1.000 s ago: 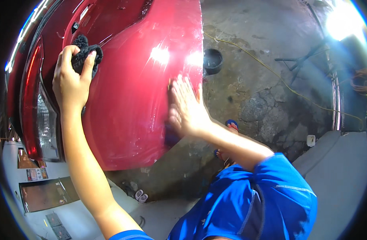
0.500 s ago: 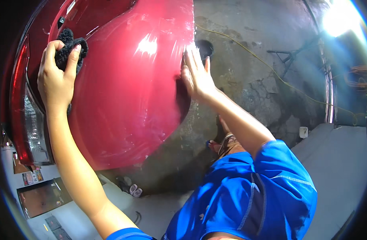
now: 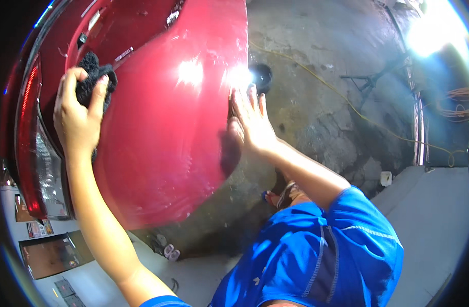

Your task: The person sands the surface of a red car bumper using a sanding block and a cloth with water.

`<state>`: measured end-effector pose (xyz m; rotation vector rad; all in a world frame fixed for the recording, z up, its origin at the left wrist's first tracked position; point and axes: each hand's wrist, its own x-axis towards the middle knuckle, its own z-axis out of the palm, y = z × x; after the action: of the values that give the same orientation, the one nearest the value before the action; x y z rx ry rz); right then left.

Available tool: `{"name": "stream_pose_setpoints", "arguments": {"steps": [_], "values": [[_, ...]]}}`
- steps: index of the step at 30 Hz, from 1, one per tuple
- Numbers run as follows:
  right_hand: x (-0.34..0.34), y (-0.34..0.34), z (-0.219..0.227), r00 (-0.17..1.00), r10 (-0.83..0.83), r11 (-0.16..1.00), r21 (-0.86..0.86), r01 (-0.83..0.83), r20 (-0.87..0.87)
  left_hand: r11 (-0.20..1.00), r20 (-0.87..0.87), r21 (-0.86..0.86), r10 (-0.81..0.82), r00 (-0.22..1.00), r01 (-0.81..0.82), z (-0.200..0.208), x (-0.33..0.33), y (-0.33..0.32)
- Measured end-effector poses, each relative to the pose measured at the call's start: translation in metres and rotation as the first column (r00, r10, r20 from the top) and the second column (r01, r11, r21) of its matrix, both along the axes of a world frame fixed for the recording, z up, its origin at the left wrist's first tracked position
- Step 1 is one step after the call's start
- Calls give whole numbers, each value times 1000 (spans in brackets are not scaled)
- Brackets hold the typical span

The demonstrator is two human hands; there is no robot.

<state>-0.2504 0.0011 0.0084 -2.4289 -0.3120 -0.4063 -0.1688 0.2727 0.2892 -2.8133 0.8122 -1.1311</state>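
A glossy red car body panel (image 3: 158,138), wet and streaked with light, fills the left half of the view. My left hand (image 3: 81,115) grips a fluffy black cloth (image 3: 94,82) between thumb and fingers, holding it against the panel's inner edge near the lit red tail light (image 3: 29,128). My right hand (image 3: 252,120) lies open along the panel's right edge, fingers stretched away from me. Its palm side faces the panel and is hidden.
On the wet concrete floor (image 3: 316,102) stands a round black container (image 3: 261,77) beyond my right hand. A yellow cord (image 3: 326,77) crosses the floor toward a bright lamp (image 3: 429,36) on a stand. Pale slippers (image 3: 171,251) lie below the panel.
My right hand has slid nearer to me along the panel's edge. The whole view has shifted slightly; the left hand keeps its hold on the cloth at about the same place.
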Motion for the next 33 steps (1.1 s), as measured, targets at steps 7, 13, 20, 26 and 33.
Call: {"name": "stream_pose_setpoints", "arguments": {"steps": [7,13,20,26,33], "values": [[0,10,10,985,164,980,104,-169,53,988,-35,151,24,999,-18,-5,-9,-6],[205,-44,39,998,33,978,206,-44,58,972,-75,160,184,980,-170,-3,-12,-35],[161,-87,22,968,251,321,945,-64,-20,963,-56,71,265,963,-261,3,-4,-43],[158,-161,9,804,592,-512,792,334,43,919,188,92,362,913,-383,-8,-6,-49],[171,-189,51,637,771,-111,987,117,12,969,205,-130,235,950,-211,-79,-26,-145]]}}
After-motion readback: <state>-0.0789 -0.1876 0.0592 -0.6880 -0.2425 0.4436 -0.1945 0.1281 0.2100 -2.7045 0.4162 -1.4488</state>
